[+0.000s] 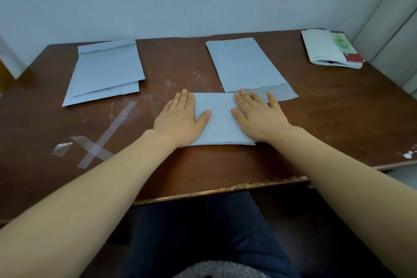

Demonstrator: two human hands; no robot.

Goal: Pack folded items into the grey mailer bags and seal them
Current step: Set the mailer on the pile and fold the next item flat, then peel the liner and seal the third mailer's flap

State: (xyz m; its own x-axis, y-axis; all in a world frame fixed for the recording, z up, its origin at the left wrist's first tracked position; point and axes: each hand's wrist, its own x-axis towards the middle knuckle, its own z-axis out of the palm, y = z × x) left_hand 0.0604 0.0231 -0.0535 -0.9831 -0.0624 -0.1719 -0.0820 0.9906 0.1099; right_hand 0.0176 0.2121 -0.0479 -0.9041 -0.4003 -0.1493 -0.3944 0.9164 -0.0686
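Left hand (178, 117) and right hand (257, 115) press flat, fingers straight, on folded grey item (220, 119) at table (225, 165) centre, just before open mailer bag (246, 67); looks light, floppy, slick, best pinched by side edges.

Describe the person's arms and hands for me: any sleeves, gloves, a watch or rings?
The left hand and right hand are bare, with no gloves and no rings to be seen. The left arm and right arm are uncovered as far up as the frame shows: no sleeve edge, and no watch, bracelet or other marking at either wrist.
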